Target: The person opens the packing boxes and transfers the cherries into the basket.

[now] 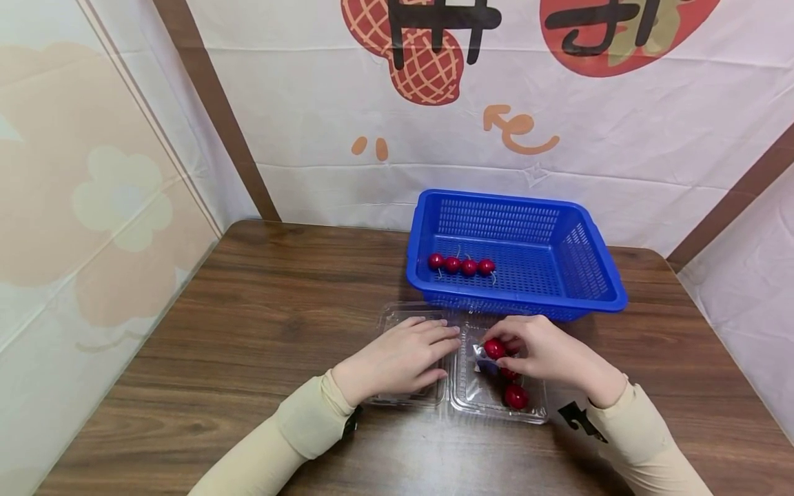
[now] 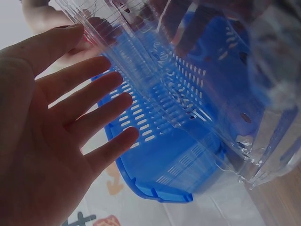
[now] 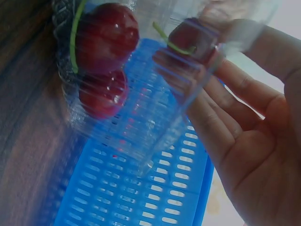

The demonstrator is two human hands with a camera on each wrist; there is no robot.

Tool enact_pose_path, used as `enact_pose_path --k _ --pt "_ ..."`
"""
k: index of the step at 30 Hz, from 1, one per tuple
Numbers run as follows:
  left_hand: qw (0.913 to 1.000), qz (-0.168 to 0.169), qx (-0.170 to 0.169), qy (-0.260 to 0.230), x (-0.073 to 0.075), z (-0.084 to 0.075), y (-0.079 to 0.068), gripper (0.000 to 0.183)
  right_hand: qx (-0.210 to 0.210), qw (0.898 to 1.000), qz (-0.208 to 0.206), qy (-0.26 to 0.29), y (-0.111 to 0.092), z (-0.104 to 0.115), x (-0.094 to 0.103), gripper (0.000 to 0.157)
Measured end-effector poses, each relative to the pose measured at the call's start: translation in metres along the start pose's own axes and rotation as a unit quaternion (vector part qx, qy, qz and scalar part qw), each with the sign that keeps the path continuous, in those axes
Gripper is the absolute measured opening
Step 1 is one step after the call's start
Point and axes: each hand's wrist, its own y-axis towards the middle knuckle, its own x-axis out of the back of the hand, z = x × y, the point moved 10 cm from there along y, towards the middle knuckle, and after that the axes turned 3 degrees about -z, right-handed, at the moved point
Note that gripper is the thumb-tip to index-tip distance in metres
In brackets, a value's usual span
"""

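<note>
A hinged clear plastic box lies unfolded on the table, its two halves side by side. My right hand pinches a red cherry between thumb and fingers over the right half. In that half sit two more cherries, seen through the clear wall in the right wrist view; one has a green stem. My left hand lies palm down over the left half, with fingers extended and fingertips near the hinge. From the left wrist, the palm and spread fingers show beside the clear plastic.
Behind the box stands a blue perforated basket, with a row of several cherries along its left side. The box's far edge is close to the basket's front. A printed cloth hangs behind the wooden table.
</note>
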Motion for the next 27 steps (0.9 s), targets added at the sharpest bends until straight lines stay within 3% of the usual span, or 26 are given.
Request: enact_pose_path --k 16,27 --pt "1.0 0.003 -0.004 0.004 0.001 0.0 0.001 0.05 -0.019 1.0 -0.009 0.016 -0.001 -0.005 0.01 0.03" --pt "0.9999 0.012 -0.002 0.005 -0.001 0.0 0.001 0.05 -0.003 1.0 -0.02 -0.014 -0.002 -0.001 0.023 0.031"
